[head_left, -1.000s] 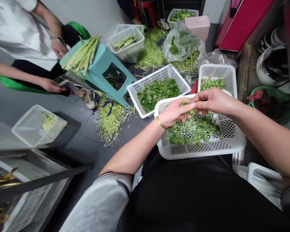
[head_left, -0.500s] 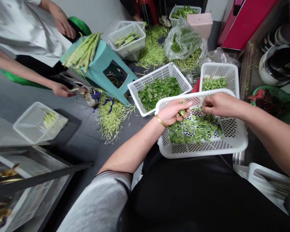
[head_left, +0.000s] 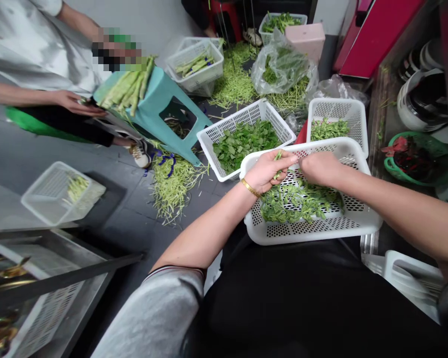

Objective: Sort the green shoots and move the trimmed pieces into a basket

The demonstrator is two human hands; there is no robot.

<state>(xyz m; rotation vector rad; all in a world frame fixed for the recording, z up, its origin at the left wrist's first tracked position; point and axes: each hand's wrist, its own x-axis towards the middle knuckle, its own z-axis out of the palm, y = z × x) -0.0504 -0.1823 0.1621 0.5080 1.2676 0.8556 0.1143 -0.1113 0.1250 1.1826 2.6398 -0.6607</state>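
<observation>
A white perforated basket [head_left: 371,219] rests before my lap with loose leafy greens [head_left: 294,204] spread over its bottom. Above its far left side, my left hand [head_left: 265,171], with a gold bracelet at the wrist, is closed around a sprig of greens [head_left: 278,161]. My right hand [head_left: 319,168] is closed with its back towards me, its fingertips close to my left thumb. Whatever its fingers pinch is hidden.
Beyond sit a basket of leaves [head_left: 246,141] and a smaller one with cut greens [head_left: 330,129]. At left, another person's hand [head_left: 84,103] is near a teal stool [head_left: 162,94] bearing stalks [head_left: 129,89]. Peelings [head_left: 173,189] cover some floor. A green colander [head_left: 392,164] stands right.
My right hand has moved left over the basket, up to my left hand, which stays nearly still. The other person's lower hand has risen towards the stool.
</observation>
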